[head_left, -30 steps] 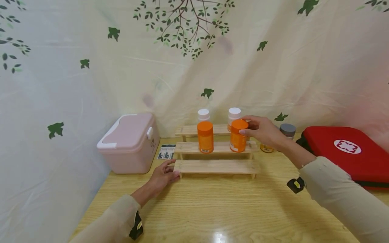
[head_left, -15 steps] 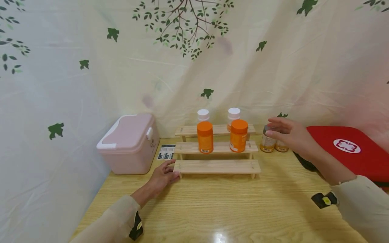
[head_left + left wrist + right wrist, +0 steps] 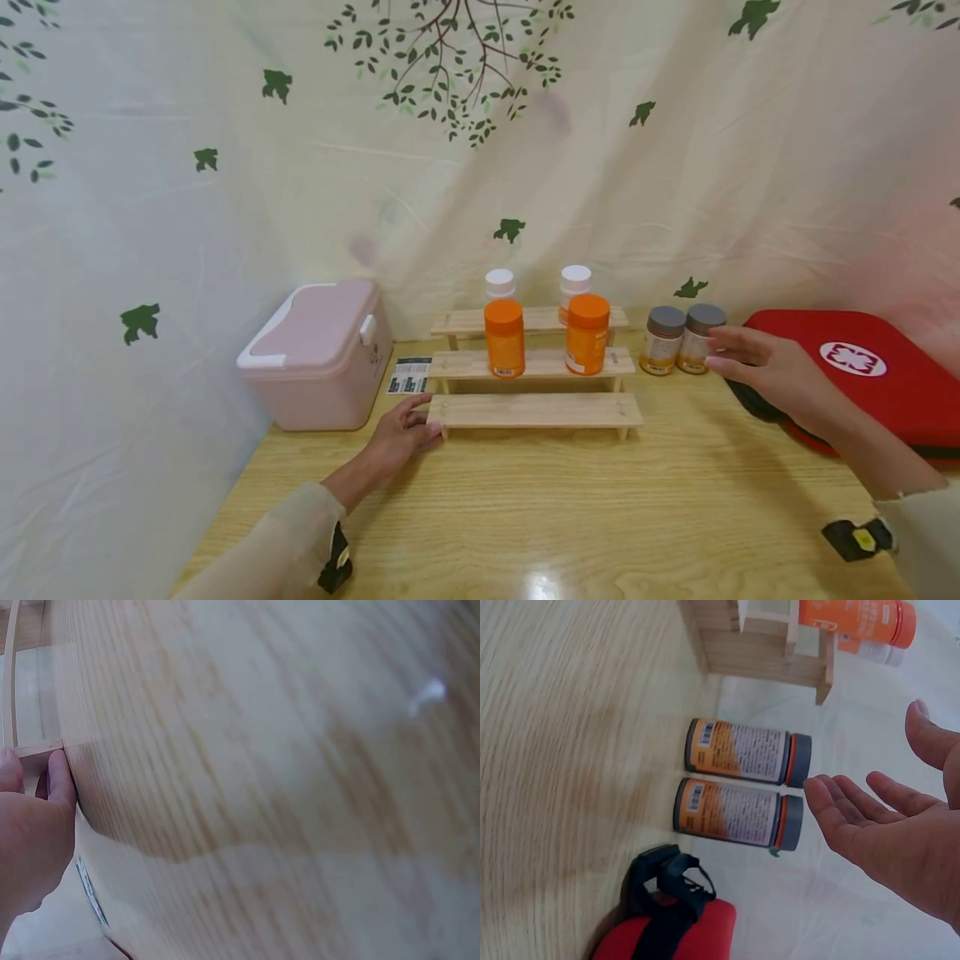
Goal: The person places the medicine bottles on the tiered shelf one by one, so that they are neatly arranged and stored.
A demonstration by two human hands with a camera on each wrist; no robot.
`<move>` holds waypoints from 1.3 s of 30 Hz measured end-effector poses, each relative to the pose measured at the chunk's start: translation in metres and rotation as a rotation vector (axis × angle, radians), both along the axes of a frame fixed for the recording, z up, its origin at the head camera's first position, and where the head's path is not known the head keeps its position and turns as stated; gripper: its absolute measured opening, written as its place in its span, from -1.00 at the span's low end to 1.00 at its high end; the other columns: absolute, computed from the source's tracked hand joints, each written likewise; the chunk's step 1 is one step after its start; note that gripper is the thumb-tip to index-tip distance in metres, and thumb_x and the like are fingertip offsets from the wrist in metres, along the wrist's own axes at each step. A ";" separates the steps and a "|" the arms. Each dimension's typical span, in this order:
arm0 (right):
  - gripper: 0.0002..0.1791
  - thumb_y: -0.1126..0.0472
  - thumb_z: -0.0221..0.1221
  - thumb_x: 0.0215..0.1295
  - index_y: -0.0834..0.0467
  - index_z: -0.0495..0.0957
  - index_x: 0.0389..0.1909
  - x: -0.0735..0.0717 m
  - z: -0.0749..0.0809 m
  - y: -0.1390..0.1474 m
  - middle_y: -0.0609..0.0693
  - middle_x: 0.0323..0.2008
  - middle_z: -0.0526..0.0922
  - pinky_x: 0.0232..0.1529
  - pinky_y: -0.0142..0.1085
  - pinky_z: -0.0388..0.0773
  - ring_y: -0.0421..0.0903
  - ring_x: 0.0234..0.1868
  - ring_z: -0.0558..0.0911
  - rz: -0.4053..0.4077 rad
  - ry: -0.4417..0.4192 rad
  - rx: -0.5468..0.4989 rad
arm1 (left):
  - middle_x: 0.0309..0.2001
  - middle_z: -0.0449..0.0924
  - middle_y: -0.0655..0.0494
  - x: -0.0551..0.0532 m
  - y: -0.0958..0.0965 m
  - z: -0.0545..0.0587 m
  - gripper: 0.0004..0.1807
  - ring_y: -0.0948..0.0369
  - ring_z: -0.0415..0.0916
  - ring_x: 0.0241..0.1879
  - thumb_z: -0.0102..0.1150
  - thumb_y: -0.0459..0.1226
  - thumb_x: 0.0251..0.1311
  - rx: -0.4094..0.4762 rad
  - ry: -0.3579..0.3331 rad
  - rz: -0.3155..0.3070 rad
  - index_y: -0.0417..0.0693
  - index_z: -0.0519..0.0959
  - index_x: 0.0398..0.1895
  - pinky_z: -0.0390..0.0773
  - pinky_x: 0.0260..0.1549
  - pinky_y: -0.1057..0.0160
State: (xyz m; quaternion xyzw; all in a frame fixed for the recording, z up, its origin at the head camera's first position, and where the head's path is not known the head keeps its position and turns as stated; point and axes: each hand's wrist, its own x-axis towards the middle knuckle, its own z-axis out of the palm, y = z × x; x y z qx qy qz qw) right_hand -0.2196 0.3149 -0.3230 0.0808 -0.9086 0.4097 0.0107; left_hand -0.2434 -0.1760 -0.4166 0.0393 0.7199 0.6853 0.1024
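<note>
My left hand holds the left end of the lowest step of a three-step wooden display rack; in the left wrist view, its fingers are at that corner. Two orange bottles stand on the middle step, two white-capped bottles on the top one. My right hand is empty, fingers extended, beside a pair of grey-capped bottles standing upright right of the rack. In the right wrist view, the fingertips are close to the grey caps.
A red first-aid case with a black strap lies at the right. Left of the rack are a pink lidded box and a blister-like printed sheet. A leaf-patterned curtain hangs behind the table.
My right hand has let go of the right orange bottle on the middle step and moved right, past the grey-capped bottles. My left hand has stayed at the rack.
</note>
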 end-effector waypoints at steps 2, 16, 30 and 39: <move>-0.23 -0.09 0.11 0.37 0.28 0.13 0.42 -0.001 -0.004 0.005 0.36 0.30 0.30 -0.21 -0.68 0.43 0.35 0.24 0.32 0.000 -0.005 0.000 | -0.01 0.49 -0.29 0.000 0.000 0.000 -0.35 0.08 0.58 -0.11 0.01 -0.56 0.30 0.000 0.000 0.004 -0.27 0.10 0.44 0.59 0.05 0.07; -0.20 -0.10 0.14 0.34 0.34 0.16 0.39 -0.028 -0.002 0.026 0.46 0.22 0.35 -0.06 -0.14 0.63 0.39 0.15 0.39 -0.097 0.128 0.155 | -0.02 0.49 -0.31 -0.001 0.001 0.001 -0.36 0.10 0.59 -0.16 0.03 -0.56 0.28 0.005 0.015 0.015 -0.28 0.13 0.42 0.62 0.01 0.08; -0.10 -0.12 0.17 0.31 0.40 0.06 0.40 -0.078 -0.005 0.024 0.53 0.27 0.19 0.13 0.36 0.33 0.48 0.25 0.22 -0.037 0.063 0.193 | -0.01 0.50 -0.30 -0.001 0.001 -0.002 -0.38 0.11 0.57 -0.14 0.04 -0.56 0.27 -0.005 0.006 0.035 -0.26 0.18 0.40 0.62 -0.01 0.09; -0.14 0.00 0.17 0.35 0.51 0.03 0.37 -0.095 -0.016 0.023 0.57 0.29 0.13 0.20 0.32 0.29 0.50 0.24 0.21 -0.046 0.054 0.194 | -0.02 0.51 -0.28 0.001 0.000 -0.002 -0.35 0.16 0.58 -0.18 0.03 -0.56 0.28 0.023 0.017 0.003 -0.32 0.10 0.42 0.62 0.00 0.09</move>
